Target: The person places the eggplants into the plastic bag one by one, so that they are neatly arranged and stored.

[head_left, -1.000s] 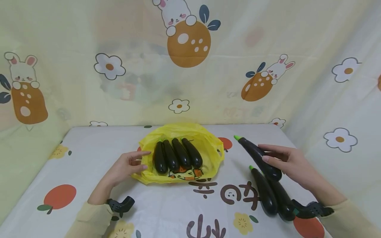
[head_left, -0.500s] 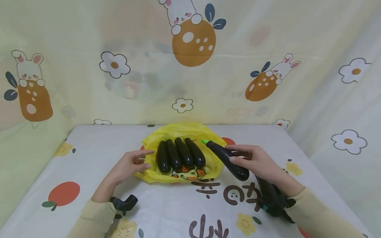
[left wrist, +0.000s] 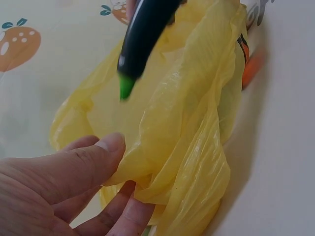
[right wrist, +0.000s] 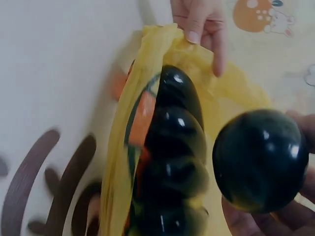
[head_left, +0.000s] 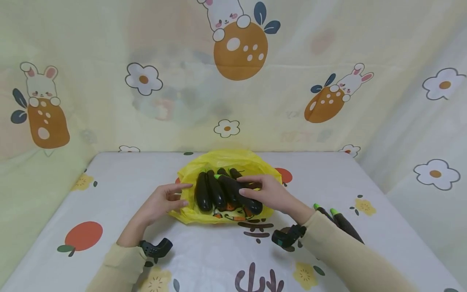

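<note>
In the head view a yellow plastic bag lies with its mouth spread, and several dark eggplants are lined up inside. My right hand grips one more eggplant above that row; its green stem end points to the far left. The right wrist view shows the round end of this held eggplant apart from the ones in the bag. At the bag's left edge, my left hand holds the rim between thumb and fingers, with the thumb on the plastic in the left wrist view.
Two more eggplants lie on the right side of the table, partly hidden by my right sleeve. A printed white cloth covers the table. Behind it hangs a patterned curtain.
My right hand has carried its eggplant leftward from the pile on the right to over the bag. My left hand keeps its place at the bag's edge. The view has shifted slightly.
</note>
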Demonstrator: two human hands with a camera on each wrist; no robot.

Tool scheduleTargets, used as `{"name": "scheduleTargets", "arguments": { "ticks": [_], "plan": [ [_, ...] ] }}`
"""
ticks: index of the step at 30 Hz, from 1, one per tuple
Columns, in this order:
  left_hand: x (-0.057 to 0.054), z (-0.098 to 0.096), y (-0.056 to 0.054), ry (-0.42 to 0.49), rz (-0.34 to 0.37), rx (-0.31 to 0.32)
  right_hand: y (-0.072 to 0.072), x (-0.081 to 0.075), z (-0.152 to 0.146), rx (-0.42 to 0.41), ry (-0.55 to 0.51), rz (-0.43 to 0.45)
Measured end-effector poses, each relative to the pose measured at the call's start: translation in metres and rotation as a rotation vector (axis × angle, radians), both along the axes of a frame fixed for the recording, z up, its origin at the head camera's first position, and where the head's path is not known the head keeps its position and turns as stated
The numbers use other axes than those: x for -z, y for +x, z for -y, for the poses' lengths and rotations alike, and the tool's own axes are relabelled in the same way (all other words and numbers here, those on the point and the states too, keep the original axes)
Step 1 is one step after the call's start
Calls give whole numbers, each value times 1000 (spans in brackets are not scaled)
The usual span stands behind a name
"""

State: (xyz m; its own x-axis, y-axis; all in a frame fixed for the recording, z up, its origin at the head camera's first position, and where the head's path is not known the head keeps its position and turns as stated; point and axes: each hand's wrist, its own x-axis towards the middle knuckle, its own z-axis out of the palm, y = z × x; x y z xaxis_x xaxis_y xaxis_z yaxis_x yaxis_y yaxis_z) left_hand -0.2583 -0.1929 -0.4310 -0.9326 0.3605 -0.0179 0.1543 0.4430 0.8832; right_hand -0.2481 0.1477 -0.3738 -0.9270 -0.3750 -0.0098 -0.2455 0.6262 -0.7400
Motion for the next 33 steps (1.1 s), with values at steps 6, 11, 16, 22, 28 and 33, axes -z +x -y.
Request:
{"name": "scheduleTargets", "arguments": {
  "ticks": [6, 11, 16, 22, 28, 33],
  "plan": [
    [0, -2, 0, 19, 10, 0, -14, 7, 36, 40, -6, -13],
    [1, -4, 0, 45, 27, 7, -21, 12, 57, 69, -26, -27],
    [3, -4, -2, 65, 27, 21, -28, 17, 73, 137, -23, -27],
    [0, -5, -2, 62, -1, 35, -32, 15, 91, 180, 24, -74],
    [-2, -5, -3, 68, 2, 29, -34, 12, 110, 235, 81, -102],
    [-2, -4, -2, 68, 3, 24, -32, 11, 122, 260, 141, -134]
  ]
}}
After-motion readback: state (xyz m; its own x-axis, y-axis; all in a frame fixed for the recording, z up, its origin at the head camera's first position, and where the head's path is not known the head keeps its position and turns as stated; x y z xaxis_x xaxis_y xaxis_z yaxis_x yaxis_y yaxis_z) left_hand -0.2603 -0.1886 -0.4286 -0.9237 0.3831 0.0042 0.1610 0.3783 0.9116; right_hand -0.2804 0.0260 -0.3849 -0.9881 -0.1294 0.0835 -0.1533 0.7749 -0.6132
